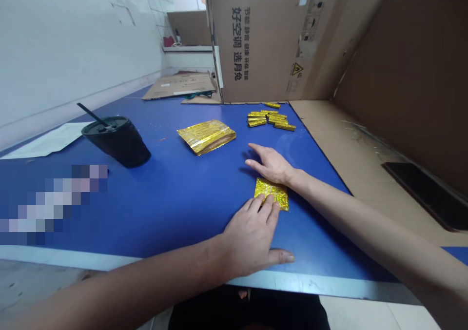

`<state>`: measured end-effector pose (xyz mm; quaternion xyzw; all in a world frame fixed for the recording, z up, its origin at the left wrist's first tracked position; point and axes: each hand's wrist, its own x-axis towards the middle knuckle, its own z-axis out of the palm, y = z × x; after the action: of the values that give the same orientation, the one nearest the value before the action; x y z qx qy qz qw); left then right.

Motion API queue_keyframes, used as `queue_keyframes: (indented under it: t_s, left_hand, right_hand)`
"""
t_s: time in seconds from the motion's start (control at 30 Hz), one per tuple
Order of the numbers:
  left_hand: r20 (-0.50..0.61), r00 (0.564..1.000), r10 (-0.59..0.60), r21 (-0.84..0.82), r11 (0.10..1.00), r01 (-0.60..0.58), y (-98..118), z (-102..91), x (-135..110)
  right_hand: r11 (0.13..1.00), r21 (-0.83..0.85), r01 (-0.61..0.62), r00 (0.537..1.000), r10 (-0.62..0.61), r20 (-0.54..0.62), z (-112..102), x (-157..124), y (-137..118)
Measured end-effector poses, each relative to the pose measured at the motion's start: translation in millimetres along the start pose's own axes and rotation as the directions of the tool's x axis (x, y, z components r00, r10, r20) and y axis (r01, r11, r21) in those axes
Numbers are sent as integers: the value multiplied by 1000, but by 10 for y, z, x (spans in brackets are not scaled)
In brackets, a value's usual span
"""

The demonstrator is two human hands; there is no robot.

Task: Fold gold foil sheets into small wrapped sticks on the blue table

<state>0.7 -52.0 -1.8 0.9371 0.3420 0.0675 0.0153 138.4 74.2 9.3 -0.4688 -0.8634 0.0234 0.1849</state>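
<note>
A square of shiny gold foil paper [271, 187] lies flat on the blue table near its front edge. My left hand [254, 232] rests its fingertips on the near part of that sheet, thumb stretched out to the right. Just beyond the sheet, my right hand [272, 163] is over the table with thumb and forefinger apart, nothing between them; its heel is at the sheet's far edge. A stack of gold foil sheets [207, 135] sits farther off to the left. Several narrow folded gold strips [270, 117] are grouped at the far right.
A dark cup with a straw [119, 142] stands on the left, beside a white paper [47, 139]. Large cardboard [270, 42] walls the back and right. A black phone-like slab [426, 193] lies on cardboard at right. Flat cardboard pieces [183, 84] lie at the back.
</note>
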Motion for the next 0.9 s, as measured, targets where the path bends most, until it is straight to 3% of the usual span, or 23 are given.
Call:
queue_keyframes:
  t_s: [0.1,0.23,0.47,0.67,0.8,0.9]
  left_hand:
    - [-12,1000,4,-18,1000,-4,-12,-12,1]
    - [-31,1000,8,-84,996,-11,-17,-24,10]
    - [-40,999,6,-69,998,-9,-14,-7,2]
    - [-42,999,5,-40,999,-6,-6,-10,-3]
    - [-20,1000,1,-18,1000,-2,1,-10,-4]
    - [-23,1000,5,-17,1000,-5,-2,-6,-5]
  right_hand:
    - [999,39,-28,999,29,-32,-70,-130,-104]
    - [996,82,45,983,-59,175,-44,-356,-234]
    - [992,-124,35,974,-6,225,12,-246,89]
    - [980,-179,-89,990,107,92,28,-132,258]
    - [981,-45,-190,982,189,-22,-17,-172,358]
    - [983,-10,-183,983,182,-35,-54,-248,355]
